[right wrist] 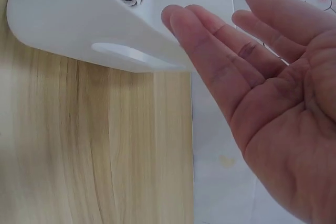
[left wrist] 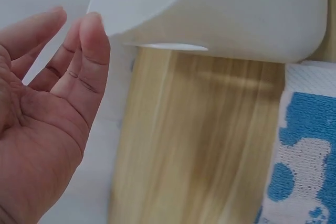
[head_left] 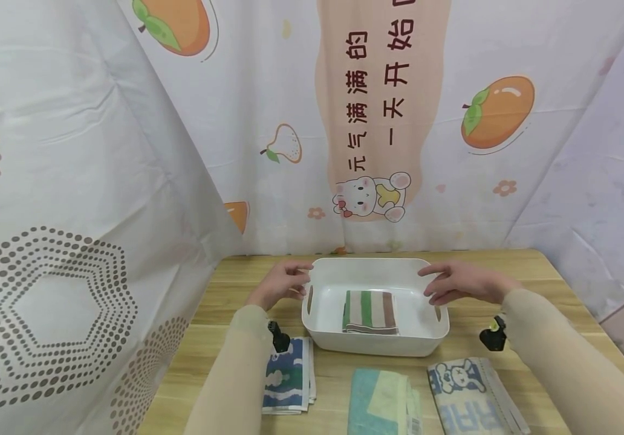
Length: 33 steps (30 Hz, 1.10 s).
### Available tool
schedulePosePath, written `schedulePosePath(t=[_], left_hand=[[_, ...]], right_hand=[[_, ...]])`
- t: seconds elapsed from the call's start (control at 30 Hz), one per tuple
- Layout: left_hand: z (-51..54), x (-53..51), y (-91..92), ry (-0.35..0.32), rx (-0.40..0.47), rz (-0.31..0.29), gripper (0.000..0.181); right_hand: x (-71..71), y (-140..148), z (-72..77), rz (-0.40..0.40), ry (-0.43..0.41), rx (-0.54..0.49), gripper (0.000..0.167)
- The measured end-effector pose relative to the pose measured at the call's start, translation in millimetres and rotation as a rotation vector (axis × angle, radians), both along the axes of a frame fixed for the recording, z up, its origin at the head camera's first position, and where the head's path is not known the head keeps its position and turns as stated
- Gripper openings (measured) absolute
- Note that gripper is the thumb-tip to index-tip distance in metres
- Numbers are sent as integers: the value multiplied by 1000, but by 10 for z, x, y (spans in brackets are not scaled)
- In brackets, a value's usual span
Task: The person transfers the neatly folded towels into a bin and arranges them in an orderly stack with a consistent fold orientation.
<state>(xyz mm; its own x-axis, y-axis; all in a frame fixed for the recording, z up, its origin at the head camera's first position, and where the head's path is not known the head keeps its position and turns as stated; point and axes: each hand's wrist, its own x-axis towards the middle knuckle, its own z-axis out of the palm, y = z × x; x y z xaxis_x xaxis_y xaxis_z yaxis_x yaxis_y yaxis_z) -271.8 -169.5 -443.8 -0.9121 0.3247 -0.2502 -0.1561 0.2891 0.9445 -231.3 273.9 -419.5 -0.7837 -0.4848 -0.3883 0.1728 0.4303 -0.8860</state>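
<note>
White rectangular plastic basket (head_left: 374,344) on wood-grain table (head_left: 225,284); left hand (head_left: 282,283), right hand (head_left: 465,281) near ends, fingers loosely extended, grips empty. Green-beige-brown striped towel (head_left: 370,311) inside: full in head view; left wrist view, green sliver only.

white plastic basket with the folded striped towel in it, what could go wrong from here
Pulling the white rectangular plastic basket closer could ruck up the folded blue, white and green towel near its front left corner.
The folded green, brown and cream striped towel lies loose inside, so tilting might make it slide.
Neither the left hand nor the right hand grips the basket, so a one-sided lift could tip it.
</note>
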Motion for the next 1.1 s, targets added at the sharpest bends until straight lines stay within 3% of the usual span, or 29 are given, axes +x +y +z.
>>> schedulePosePath(t=[0.13, 0.43, 0.57, 1.1], left_hand=[[-36, 35, -28, -3, -4, 27, 41], [-214, 62, -112, -26, -61, 1, 44], [-261, 74, -115, -42, -39, 10, 43], [-248, 136, -101, -123, 33, -5, 49]], right_hand=[[17, 31, -3, 3, 2, -20, 67], [37, 100, -17, 18, 19, -31, 69], [52, 151, -35, 36, 41, -54, 69], [246, 473, -142, 55, 94, -100, 54]])
